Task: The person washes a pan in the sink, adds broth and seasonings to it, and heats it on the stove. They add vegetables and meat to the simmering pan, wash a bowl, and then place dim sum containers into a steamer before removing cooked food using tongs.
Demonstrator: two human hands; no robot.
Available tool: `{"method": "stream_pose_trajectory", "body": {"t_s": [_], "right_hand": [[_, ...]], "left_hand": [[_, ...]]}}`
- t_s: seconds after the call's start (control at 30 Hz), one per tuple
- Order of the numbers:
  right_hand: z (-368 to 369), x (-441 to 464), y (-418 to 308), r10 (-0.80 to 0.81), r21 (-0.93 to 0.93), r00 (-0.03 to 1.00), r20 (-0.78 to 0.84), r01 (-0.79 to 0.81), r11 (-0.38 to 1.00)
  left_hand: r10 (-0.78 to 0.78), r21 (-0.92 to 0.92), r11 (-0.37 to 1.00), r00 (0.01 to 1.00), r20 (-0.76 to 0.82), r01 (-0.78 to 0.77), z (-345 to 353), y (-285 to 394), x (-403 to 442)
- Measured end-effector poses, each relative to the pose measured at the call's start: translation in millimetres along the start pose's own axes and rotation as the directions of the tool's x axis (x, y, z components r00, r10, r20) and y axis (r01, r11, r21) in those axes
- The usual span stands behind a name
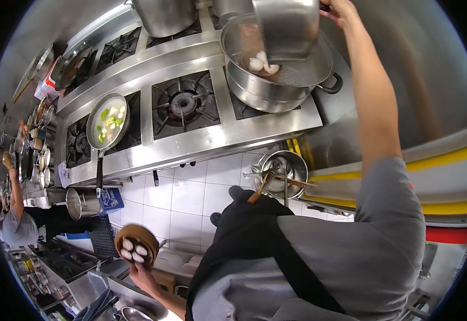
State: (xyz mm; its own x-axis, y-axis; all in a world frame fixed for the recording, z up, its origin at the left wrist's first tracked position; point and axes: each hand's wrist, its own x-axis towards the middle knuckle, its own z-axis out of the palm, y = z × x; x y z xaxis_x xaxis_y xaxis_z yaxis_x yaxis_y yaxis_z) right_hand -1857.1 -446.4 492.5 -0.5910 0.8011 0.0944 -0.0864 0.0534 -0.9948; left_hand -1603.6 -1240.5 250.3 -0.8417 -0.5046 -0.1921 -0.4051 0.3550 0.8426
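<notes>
My right hand [341, 12], at the top right, grips the dark handle of a metal lid or pot [288, 29], tilted over a large steel steamer pot [271, 96] on the stove. Inside the steamer, white pieces [263, 64] lie on a perforated tray, beside something reddish-brown. At the lower left my left hand [143, 278] holds a round brown bowl or basket [132, 233] from its near edge. Several pale oval pieces [133, 250] sit in it.
A frying pan [108, 122] with green and white food sits on the left burner, its handle over the stove's front edge. Utensils stand in a metal pot [298, 167] below the stove. A co-worker [19, 224] stands at far left. Big pots [166, 16] are behind.
</notes>
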Motion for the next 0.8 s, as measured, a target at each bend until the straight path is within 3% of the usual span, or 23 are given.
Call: {"method": "stream_pose_trajectory", "body": {"t_s": [0.03, 0.07, 0.17, 0.23, 0.3, 0.4, 0.43, 0.47, 0.5, 0.53, 0.6, 0.63, 0.7, 0.8], "right_hand": [[-8, 2, -5, -0.024, -0.022, 1.0, -0.011, 0.024, 0.999], [-15, -2, -12, -0.035, -0.067, 0.999, -0.018, 0.033, 0.997], [-27, -18, -16, -0.048, -0.125, 0.999, -0.011, 0.046, 0.991], [-36, -12, 1, -0.046, -0.215, 0.996, 0.082, 0.063, 0.975], [-34, -10, 14, -0.04, -0.186, 0.996, 0.074, 0.053, 0.981], [-30, -15, 27, -0.015, -0.039, 0.997, 0.074, 0.018, 0.999], [-28, -14, 26, -0.021, -0.039, 0.997, 0.07, 0.024, 0.999], [-26, -16, 26, 0.011, -0.02, 0.999, 0.03, -0.011, 1.0], [-24, -19, 25, 0.043, 0.0, 0.999, -0.009, -0.043, 0.999], [-14, -38, 20, 0.058, 0.002, 0.995, -0.079, -0.058, 0.998], [-29, -10, 47, 0.088, 0.072, 0.992, -0.088, -0.081, 0.994], [-43, 8, 54, 0.113, 0.144, 0.99, -0.086, -0.1, 0.985], [-71, 33, 47, 0.023, 0.076, 0.991, -0.13, -0.014, 0.997], [-73, 3, -21, -0.03, -0.023, 0.987, -0.157, 0.027, 0.999]], "left_hand": [[0.157, 0.183, 0.971, 0.988, 0.007, -0.156, 8, 9, 15], [0.167, 0.097, 0.98, 0.984, 0.054, -0.172, 23, 29, 25], [0.231, 0.122, 0.96, 0.957, 0.177, -0.254, 61, 100, 45], [0.176, 0.158, 0.961, 0.944, 0.279, -0.226, 82, 144, 56], [0.315, 0.239, 0.892, 0.907, 0.279, -0.383, 109, 179, 70], [0.325, 0.075, 0.919, 0.85, 0.415, -0.388, 145, 243, 86], [0.408, 0.122, 0.861, 0.815, 0.411, -0.493, 157, 266, 88], [0.421, 0.085, 0.856, 0.784, 0.457, -0.51, 168, 288, 93], [0.434, 0.173, 0.815, 0.78, 0.451, -0.553, 179, 312, 94], [0.478, 0.223, 0.746, 0.737, 0.478, -0.628, 191, 331, 103], [0.501, -0.003, 0.812, 0.695, 0.516, -0.583, 220, 365, 113], [0.514, 0.042, 0.761, 0.641, 0.569, -0.647, 232, 383, 124], [0.538, -0.051, 0.73, 0.527, 0.658, -0.681, 260, 421, 137], [0.559, -0.092, 0.622, 0.358, 0.748, -0.778, 313, 480, 142]]}}
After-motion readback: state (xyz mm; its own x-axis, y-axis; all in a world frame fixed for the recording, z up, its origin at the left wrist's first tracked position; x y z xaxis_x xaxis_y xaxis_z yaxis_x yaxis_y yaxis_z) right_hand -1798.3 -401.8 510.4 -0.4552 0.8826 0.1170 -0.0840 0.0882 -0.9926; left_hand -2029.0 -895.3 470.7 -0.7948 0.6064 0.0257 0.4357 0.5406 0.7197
